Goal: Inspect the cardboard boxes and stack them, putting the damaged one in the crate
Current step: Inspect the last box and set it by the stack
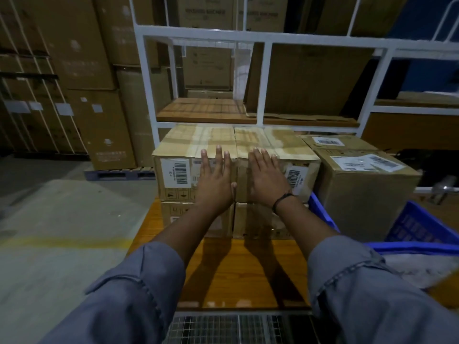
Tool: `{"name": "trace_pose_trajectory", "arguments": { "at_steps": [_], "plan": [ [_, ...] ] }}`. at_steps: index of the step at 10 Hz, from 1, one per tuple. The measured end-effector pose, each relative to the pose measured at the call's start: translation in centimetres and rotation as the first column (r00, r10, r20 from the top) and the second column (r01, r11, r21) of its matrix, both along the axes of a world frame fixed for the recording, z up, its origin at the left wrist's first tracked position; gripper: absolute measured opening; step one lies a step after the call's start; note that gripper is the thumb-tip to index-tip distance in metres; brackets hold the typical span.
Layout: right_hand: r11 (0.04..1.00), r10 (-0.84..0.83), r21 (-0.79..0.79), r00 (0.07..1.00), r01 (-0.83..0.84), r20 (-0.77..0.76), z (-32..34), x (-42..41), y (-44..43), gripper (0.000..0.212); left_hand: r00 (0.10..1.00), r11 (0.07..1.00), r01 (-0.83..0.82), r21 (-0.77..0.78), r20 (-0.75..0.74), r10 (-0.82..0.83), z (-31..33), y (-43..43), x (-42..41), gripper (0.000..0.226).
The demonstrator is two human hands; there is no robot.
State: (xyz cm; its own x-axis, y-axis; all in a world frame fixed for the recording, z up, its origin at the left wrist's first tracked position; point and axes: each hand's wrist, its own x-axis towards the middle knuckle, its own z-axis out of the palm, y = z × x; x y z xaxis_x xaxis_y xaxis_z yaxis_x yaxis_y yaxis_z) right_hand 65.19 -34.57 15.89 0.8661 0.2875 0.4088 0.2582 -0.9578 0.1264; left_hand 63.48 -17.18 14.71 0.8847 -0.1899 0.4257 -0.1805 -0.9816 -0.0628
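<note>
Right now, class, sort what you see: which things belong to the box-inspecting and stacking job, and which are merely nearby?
Belongs to the job:
- left hand and right hand, flat against the stacked boxes
- labelled box at right
- blue crate
- wooden table

Merely nearby:
- white rack
- large cartons behind
- pallet

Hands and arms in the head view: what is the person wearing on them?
Both hands are bare, no gloves. The left hand has nothing on its wrist; the right hand has a thin dark cord bracelet around the wrist. Both forearms are uncovered, with grey-blue shirt sleeves rolled or pushed up near the elbows.
</note>
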Motion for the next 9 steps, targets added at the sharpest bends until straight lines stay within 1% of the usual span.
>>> {"name": "trace_pose_trajectory", "arguments": {
  "at_steps": [2,3,4,5,6,7,8,9],
  "plan": [
    [1.0,-0.023,0.022,0.997,0.021,0.072,-1.4,0.6,-0.8,0.101,0.997,0.999,0.011,0.045,0.07,-0.014,-1.2,-1.0,1.6,0.094],
    [1.0,-0.014,0.021,0.998,0.013,0.06,-1.4,0.8,-0.7,0.102,0.997,0.998,0.004,0.059,0.074,-0.008,-1.5,-0.8,2.0,0.096],
    [1.0,-0.008,0.017,0.999,0.008,0.037,-1.0,0.8,-0.6,0.102,0.999,0.998,0.011,0.054,0.046,-0.014,-1.3,-0.5,2.3,0.099],
    [1.0,-0.025,-0.018,0.999,0.024,-0.046,-0.8,0.1,-0.7,0.1,0.998,0.995,0.016,0.098,-0.063,-0.01,-1.7,-0.1,2.7,0.107],
    [0.997,-0.039,-0.066,0.995,0.033,-0.094,-0.5,-0.2,-0.3,0.096,0.986,0.994,0.02,0.108,-0.165,-0.002,-0.7,0.3,2.3,0.112],
    [0.996,-0.061,-0.073,0.958,0.042,-0.28,0.5,-1.7,0.2,0.095,0.944,0.992,-0.003,0.13,-0.327,0.045,2.5,0.2,0.0,0.101],
    [0.999,-0.038,-0.045,0.959,0.026,-0.28,0.8,-4.3,-0.3,0.095,0.979,0.996,-0.049,0.076,-0.195,0.063,5.1,0.5,-3.3,0.086],
    [0.999,-0.002,-0.035,0.992,-0.002,-0.128,2.0,-5.7,-1.0,0.092,0.999,0.998,-0.043,0.042,-0.005,0.043,6.6,0.9,-5.0,0.087]
  ]
}}
